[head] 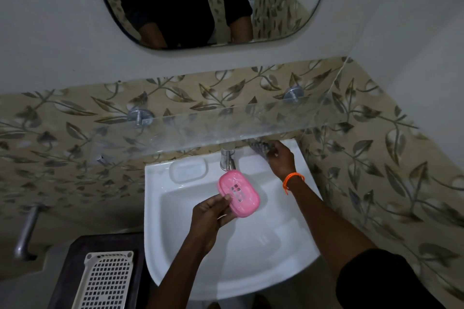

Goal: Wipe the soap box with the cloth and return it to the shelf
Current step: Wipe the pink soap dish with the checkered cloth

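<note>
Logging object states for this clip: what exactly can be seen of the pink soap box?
The soap box is a pink oval with rounded ends, apparently glossy plastic. The face toward the camera has a cluster of small cut-out slots in the middle and a raised rim around the edge. It is held tilted in the air over the white basin, just below the tap. Only the left hand touches it, fingers gripping its lower left end.
</note>
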